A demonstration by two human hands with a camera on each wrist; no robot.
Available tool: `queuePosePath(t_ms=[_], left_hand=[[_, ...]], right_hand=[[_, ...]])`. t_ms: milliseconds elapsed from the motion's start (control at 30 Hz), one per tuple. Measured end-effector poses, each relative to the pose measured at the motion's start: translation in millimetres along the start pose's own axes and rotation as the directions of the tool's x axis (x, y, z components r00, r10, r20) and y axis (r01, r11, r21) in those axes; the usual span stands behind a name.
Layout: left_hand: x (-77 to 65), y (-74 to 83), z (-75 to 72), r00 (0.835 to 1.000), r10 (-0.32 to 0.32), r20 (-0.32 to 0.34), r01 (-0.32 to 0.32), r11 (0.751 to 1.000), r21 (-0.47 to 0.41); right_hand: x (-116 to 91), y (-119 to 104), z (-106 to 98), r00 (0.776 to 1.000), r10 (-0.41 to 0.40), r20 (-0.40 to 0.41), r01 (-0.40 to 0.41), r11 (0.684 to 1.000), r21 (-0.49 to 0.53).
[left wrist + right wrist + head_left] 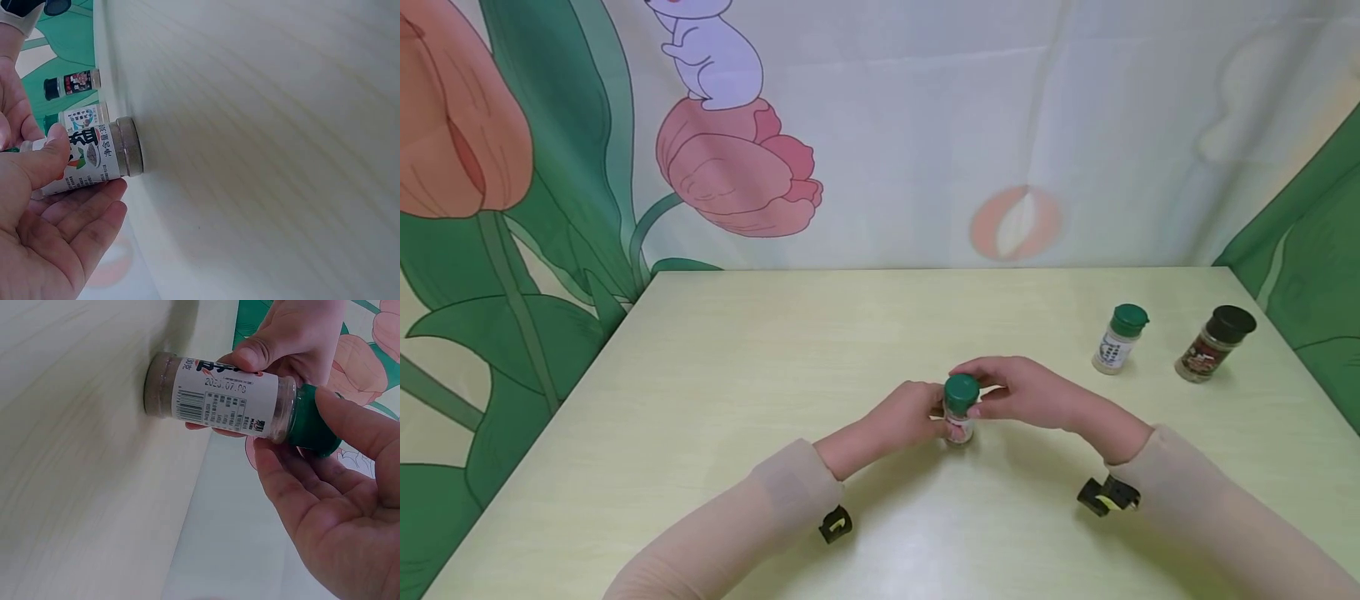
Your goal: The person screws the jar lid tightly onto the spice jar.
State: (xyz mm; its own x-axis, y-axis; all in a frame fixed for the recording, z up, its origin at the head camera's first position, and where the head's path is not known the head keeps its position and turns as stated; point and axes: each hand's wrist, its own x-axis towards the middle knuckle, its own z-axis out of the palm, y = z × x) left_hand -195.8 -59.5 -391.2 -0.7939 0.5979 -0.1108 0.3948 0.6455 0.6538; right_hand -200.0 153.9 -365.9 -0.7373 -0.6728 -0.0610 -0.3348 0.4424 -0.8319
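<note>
A seasoning jar with a green cap (962,392) and a white printed label (225,398) stands at the middle of the table, with brownish powder showing at its base. My left hand (904,417) grips the jar's body, thumb on one side and fingers on the other, as the left wrist view shows. On the cap is my right hand (1026,392), its thumb and fingers pinching the green lid from the side in the right wrist view. The jar's base appears to touch the tabletop or sit very close to it.
To the right stand a second green-capped jar (1117,340) and a black-capped jar (1213,346) with a dark label. They share the pale wooden table (775,350). Behind it hangs a cloth (910,150) printed with tulips and a white animal.
</note>
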Motion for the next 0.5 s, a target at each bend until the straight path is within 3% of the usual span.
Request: queuePosePath(t_ms=[500], left_hand=[[0.1, 0.9, 0.7, 1.0, -0.008, -0.008, 0.008, 1.0, -0.001]], right_hand=[[0.7, 1.7, 6.9, 0.999, -0.022, -0.045, 0.022, 1.0, -0.009]])
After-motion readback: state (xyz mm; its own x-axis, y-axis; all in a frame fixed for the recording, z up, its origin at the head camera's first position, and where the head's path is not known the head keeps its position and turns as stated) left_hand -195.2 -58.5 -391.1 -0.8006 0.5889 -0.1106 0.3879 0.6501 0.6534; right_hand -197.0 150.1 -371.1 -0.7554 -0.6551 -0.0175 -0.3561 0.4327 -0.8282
